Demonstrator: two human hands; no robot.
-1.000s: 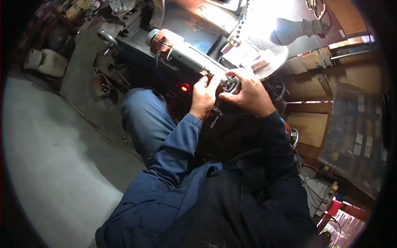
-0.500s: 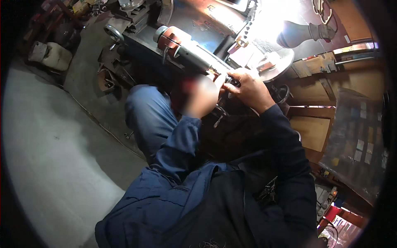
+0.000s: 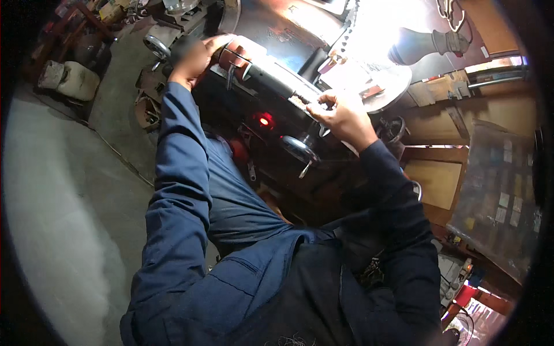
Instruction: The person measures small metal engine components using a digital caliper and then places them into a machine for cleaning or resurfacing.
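Observation:
A machine that looks like a lathe stands in front of me, with a long metal tailstock barrel lying across it, reddish near its left end. My left hand is at the far left end of this barrel, its fingers curled round the grey end wheel, which it covers; the hand is partly blurred. My right hand is at the barrel's other end, thumb and forefinger pinched close to the narrow tip. What sits in that pinch is too small and shaded to make out. An upright clamp lever sticks out of the reddish part.
Below the barrel are a red glowing lamp and a shiny handwheel with a crank. Another handwheel stands at left. Bright light falls on a grey lamp-shaped housing. A plastic sheet hangs right; a dirty canister stands left.
My left hand has left the barrel's tip and moved up and left to its end wheel. The right hand stays near the tip, its grip shifted. The lower handwheel and red lamp are now uncovered.

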